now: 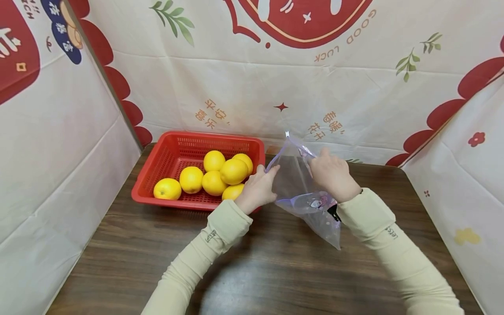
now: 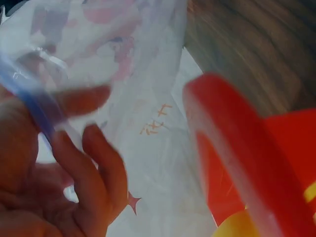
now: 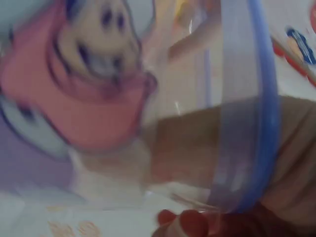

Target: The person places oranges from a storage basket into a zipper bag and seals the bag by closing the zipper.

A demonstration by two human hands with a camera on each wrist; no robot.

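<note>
Cream sleeves (image 1: 197, 258) reach in from the near edge of the tabletop (image 1: 252, 271). Both hands hold a clear zip bag (image 1: 305, 197) off the wood, the left hand (image 1: 257, 189) and the right hand (image 1: 334, 175) with fingers pinching its blue zip rim apart. Beside it, a red basket (image 1: 169, 157) holds yellow citrus fruits (image 1: 214, 175). The slick film looks liable to slip from either pinch, letting the mouth fall closed.
</note>
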